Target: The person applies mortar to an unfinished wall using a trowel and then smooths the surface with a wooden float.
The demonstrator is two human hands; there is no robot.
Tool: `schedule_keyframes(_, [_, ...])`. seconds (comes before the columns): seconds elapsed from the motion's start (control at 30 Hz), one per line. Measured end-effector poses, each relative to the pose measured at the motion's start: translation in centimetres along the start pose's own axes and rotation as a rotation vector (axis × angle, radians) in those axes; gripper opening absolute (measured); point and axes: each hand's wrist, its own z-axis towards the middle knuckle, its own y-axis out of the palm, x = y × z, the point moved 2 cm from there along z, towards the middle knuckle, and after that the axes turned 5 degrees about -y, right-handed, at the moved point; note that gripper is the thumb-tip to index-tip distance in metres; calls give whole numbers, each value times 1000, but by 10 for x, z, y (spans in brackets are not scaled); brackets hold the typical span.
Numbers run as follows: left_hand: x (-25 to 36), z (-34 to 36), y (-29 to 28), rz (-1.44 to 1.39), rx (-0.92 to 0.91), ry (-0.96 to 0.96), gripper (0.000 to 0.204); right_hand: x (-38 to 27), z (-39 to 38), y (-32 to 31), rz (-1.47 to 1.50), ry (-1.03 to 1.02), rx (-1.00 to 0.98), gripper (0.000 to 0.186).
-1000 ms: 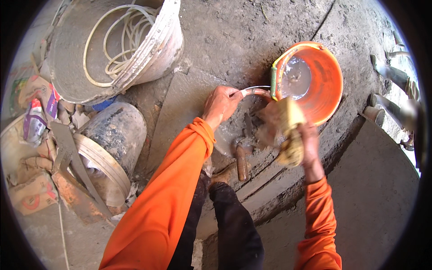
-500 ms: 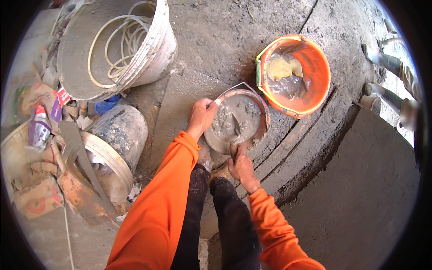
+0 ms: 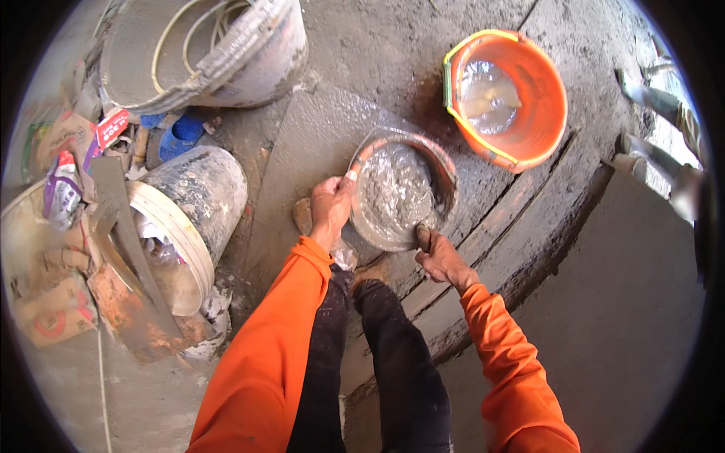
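Observation:
A small bucket [image 3: 448,172] of wet grey mortar [image 3: 394,189] stands on the muddy ground in front of my feet. My left hand [image 3: 331,208] grips its left rim, thumb on top and fingers down the outside. At the near right edge, my right hand [image 3: 445,262] is closed round the handle of a trowel [image 3: 424,237]. The trowel's blade is hidden, apparently sunk in the mortar. The bucket's thin wire bail lies against its far rim.
An orange bucket [image 3: 550,90] with murky water stands beyond to the right. On the left are a large tub [image 3: 257,68] with coiled hose, a tipped pail [image 3: 204,189], a blue container [image 3: 181,136] and torn bags [image 3: 64,192]. Smooth grey mortar surface [image 3: 604,317] spreads at right.
The trowel blade, visible before, has gone under the mortar. My right hand has shifted right along the bucket's near edge. The view has shifted slightly; my left hand keeps the rim.

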Motion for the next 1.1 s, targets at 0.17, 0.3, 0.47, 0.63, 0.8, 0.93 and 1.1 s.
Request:
schedule_keyframes(0.17, [-8,-1,0,-103,-82,-7,31,-49,-5,40,1080,306,-148,16])
schedule_keyframes(0.3, [-7,-8,-2,-97,-146,18,28,-72,4,48,1967,179,-157,19])
schedule_keyframes(0.47, [-3,5,-18,-11,-229,-7,26,-89,0,-7,1880,318,-84,24])
schedule_keyframes(0.63, [16,1,-5,-51,-239,-57,26,-108,13,29,-584,230,7,38])
schedule_keyframes(0.8, [5,8,-27,-14,-204,-87,26,-159,-33,-46,-973,8,-234,43])
schedule_keyframes(0.93, [6,10,-17,157,-182,51,32,-120,16,-65,-957,227,-85,34])
schedule_keyframes(1.1, [12,7,-17,222,-177,25,33,-78,13,-39,-585,347,-131,32])
